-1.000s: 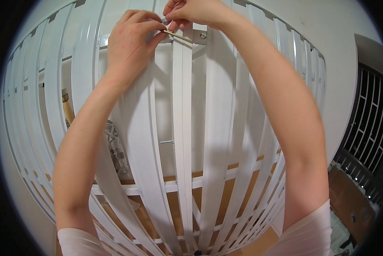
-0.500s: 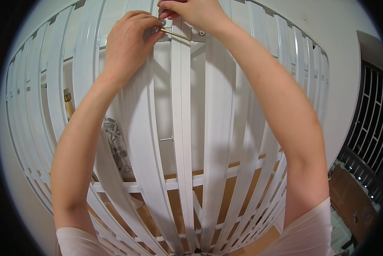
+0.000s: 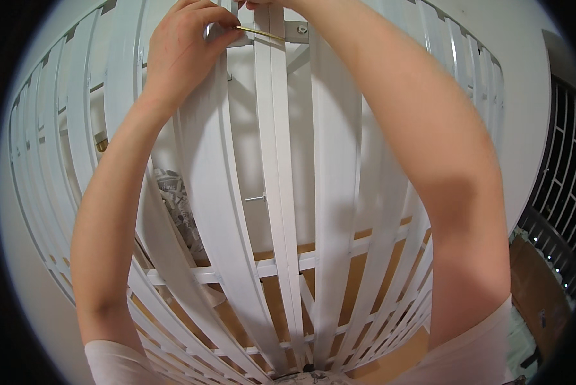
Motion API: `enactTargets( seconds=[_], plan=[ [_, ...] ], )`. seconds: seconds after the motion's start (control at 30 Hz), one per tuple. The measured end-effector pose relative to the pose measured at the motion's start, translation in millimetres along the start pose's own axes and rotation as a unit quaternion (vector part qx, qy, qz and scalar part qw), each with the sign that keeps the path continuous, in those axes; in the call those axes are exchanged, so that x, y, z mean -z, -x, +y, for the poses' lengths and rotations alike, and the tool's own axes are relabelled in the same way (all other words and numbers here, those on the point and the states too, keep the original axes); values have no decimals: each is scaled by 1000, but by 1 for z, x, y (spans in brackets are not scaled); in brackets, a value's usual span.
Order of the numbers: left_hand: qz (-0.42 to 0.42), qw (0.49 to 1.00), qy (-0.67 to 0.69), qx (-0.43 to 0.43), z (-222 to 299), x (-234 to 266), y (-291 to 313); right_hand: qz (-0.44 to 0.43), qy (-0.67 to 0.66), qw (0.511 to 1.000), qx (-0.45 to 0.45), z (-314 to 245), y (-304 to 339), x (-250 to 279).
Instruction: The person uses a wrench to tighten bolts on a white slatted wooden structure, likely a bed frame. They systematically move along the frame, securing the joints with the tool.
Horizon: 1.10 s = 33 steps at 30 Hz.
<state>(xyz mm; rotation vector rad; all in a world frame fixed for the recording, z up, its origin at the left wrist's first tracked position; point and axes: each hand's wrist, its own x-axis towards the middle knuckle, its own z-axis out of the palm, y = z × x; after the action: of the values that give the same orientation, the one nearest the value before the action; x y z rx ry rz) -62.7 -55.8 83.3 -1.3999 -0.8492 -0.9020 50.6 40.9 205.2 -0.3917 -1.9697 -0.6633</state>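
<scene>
Left of the white middle bar (image 3: 278, 160), near its top, the left hand (image 3: 188, 48) pinches a thin brass-coloured rod (image 3: 260, 32) between thumb and fingers, its far end across the bar. The right hand (image 3: 291, 3), at the bar's top, is cut off; its grip cannot be told. Left of the bar, a grey patterned bundle (image 3: 175, 205) shows between slats (image 3: 204, 147), contents hidden.

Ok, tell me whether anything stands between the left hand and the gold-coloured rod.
Nothing visible does: the left hand pinches the gold-coloured rod, whose exposed length reaches across the front of the white middle beam.
</scene>
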Motion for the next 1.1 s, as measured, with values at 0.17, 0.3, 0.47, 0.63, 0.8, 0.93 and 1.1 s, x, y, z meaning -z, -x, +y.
enactTargets(
  seconds=[0.17,0.3,0.47,0.63,0.8,0.93,1.1],
  plan=[
    [-6,1000,6,9,-3,2,0,-66,174,974,126,-7,-32,-29],
    [-29,999,3,41,1,2,-3,-224,213,945,105,-8,-66,-41],
    [-29,999,-13,10,-8,0,2,-254,205,944,57,-13,-69,-44],
    [-7,1000,-7,-10,-3,-1,-1,-242,204,947,59,-14,-64,-29],
    [-48,998,-27,25,-8,1,-4,-236,184,952,58,-8,-61,-26],
    [23,998,-54,-23,-11,-3,-2,-237,172,954,60,-7,-60,-24],
    [-13,999,-46,-7,-12,3,-5,-239,157,956,61,-9,-57,-23]
  ],
)
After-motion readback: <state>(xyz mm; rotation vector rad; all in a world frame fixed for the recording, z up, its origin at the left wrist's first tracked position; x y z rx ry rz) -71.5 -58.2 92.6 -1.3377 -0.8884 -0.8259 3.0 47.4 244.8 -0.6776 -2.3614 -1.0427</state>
